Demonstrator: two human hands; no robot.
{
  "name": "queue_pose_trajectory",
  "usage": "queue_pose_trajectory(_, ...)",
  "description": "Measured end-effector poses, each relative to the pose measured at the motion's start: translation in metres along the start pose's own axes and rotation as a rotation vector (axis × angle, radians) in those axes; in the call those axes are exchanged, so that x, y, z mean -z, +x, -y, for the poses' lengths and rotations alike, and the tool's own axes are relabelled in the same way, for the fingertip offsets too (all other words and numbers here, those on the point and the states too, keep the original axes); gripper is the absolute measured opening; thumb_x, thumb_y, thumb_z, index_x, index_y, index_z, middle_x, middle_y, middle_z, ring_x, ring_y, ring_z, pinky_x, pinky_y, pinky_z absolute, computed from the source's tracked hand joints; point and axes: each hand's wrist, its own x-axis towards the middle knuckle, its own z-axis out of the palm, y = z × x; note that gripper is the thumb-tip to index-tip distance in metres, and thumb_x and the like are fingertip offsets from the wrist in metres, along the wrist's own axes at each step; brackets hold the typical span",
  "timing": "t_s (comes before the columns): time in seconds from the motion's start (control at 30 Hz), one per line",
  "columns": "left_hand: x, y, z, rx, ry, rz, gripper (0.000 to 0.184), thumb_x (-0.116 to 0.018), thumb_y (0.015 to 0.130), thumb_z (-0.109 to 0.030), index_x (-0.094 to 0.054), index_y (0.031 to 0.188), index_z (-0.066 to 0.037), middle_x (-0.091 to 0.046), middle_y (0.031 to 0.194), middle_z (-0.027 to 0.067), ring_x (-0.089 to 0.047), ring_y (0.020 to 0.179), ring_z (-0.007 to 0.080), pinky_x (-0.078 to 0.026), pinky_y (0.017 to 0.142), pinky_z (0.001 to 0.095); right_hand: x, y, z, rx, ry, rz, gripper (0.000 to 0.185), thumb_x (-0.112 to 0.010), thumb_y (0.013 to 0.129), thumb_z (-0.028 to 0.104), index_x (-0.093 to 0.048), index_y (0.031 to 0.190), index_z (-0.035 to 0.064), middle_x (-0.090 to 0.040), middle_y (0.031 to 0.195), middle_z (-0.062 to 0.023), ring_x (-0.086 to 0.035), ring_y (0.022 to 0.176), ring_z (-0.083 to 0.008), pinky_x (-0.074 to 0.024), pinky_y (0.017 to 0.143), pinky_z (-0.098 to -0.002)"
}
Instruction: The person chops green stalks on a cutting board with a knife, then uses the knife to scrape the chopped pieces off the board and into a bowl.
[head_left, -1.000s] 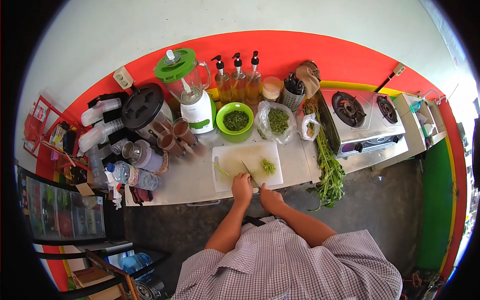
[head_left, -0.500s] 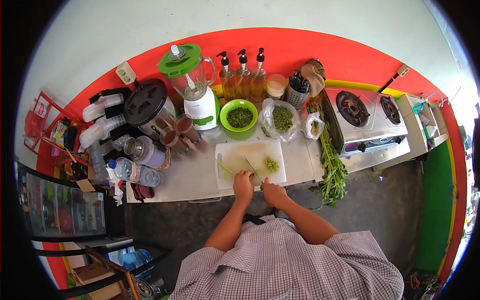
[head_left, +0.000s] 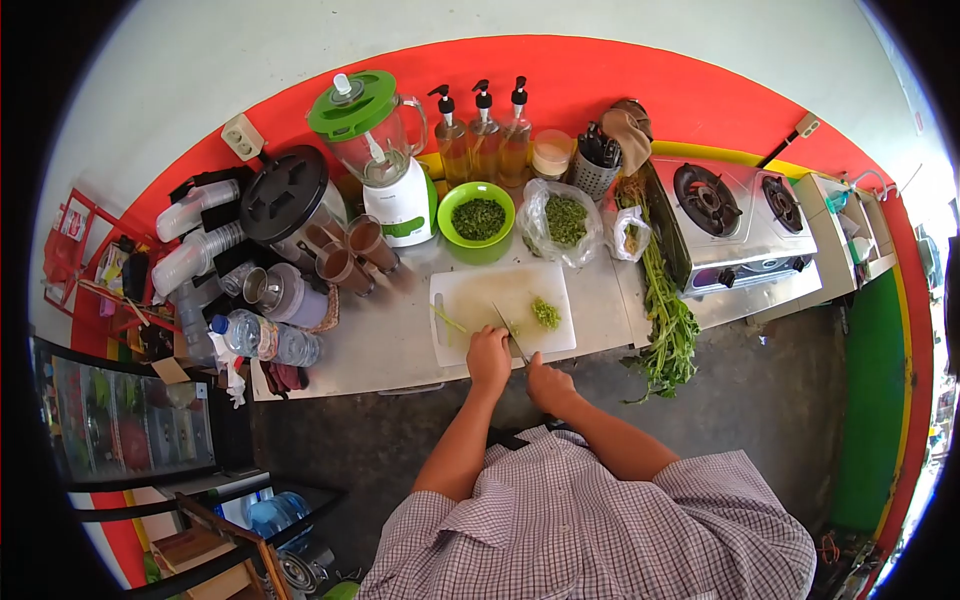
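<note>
My right hand (head_left: 550, 386) is closed around the handle of a knife (head_left: 508, 327), whose blade points up and left over the white cutting board (head_left: 470, 285). Just left of the blade, my left hand (head_left: 488, 356) rests on the board with its fingers curled together; what they press on is hidden beneath them. A small heap of chopped green stems (head_left: 545, 313) lies right of the knife. Toward the board's left side is a loose pale-green stalk (head_left: 449, 319).
Behind the board stand a green bowl of chopped greens (head_left: 448, 228), a plastic bag of greens (head_left: 533, 238) and a blender (head_left: 398, 205). Leafy stalks (head_left: 672, 345) hang over the counter edge beside a gas stove (head_left: 745, 240). Water bottles (head_left: 265, 338) lie at left.
The view has shifted slightly, so the counter items sit a little higher. Both hands stay on the board and knife, with the knife blade only slightly changed in angle.
</note>
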Motion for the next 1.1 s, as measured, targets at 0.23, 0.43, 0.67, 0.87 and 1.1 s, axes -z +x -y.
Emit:
queue_pose_trajectory(0.23, 0.002, 0.021, 0.011, 0.193, -0.125, 0.162, 0.007, -0.072, 0.081, -0.01, -0.077, 0.085, -0.008, -0.071, 0.09, 0.0136, -0.069, 0.087, 0.0362, -0.056, 0.075, 0.0462, 0.005, -0.002, 0.009, 0.018, -0.046, 0.007, 0.053, -0.055, 0.095, 0.021, -0.038, 0.136, -0.0071, -0.072, 0.106, -0.0271, -0.072, 0.098, -0.0419, -0.0581, 0.084, -0.0493)
queue_pose_trajectory(0.43, 0.009, 0.014, -0.002, 0.174, 0.022, 0.173, 0.01, -0.07, 0.083, -0.012, -0.078, 0.088, -0.009, -0.071, 0.091, 0.0138, -0.068, 0.089, 0.0363, -0.056, 0.077, 0.0472, 0.017, 0.005, 0.011, 0.024, -0.033, 0.0, 0.04, -0.051, 0.096, 0.018, -0.041, 0.128, -0.0049, -0.073, 0.101, -0.0272, -0.073, 0.095, -0.0416, -0.0585, 0.083, -0.0497)
queue_pose_trajectory(0.67, 0.003, -0.003, -0.011, 0.069, 0.058, -0.002, 0.011, -0.066, 0.086, -0.01, -0.076, 0.09, -0.007, -0.069, 0.092, 0.0119, -0.066, 0.092, 0.0356, -0.055, 0.078, 0.0475, 0.003, 0.006, 0.01, 0.017, -0.021, -0.001, 0.036, -0.049, 0.098, 0.018, -0.042, 0.126, -0.0046, -0.073, 0.099, -0.0263, -0.073, 0.093, -0.0411, -0.0589, 0.08, -0.049)
queue_pose_trajectory(0.87, 0.005, 0.006, -0.004, 0.135, 0.019, 0.06, 0.01, -0.067, 0.084, -0.008, -0.075, 0.09, -0.008, -0.07, 0.094, 0.0129, -0.067, 0.09, 0.0365, -0.054, 0.077, 0.048, 0.012, 0.004, 0.012, 0.032, -0.041, 0.007, 0.039, -0.049, 0.098, 0.017, -0.041, 0.129, -0.0056, -0.073, 0.099, -0.0253, -0.074, 0.092, -0.0404, -0.059, 0.08, -0.0489)
queue_pose_trajectory(1.1, 0.001, 0.009, -0.001, 0.135, -0.014, 0.076, 0.003, -0.067, 0.083, -0.006, -0.07, 0.085, -0.006, -0.068, 0.091, 0.0132, -0.066, 0.089, 0.037, -0.052, 0.075, 0.0487, 0.009, 0.006, 0.012, 0.032, -0.049, 0.029, 0.045, -0.048, 0.098, 0.016, -0.039, 0.135, -0.0071, -0.073, 0.1, -0.0257, -0.074, 0.093, -0.0396, -0.059, 0.08, -0.049)
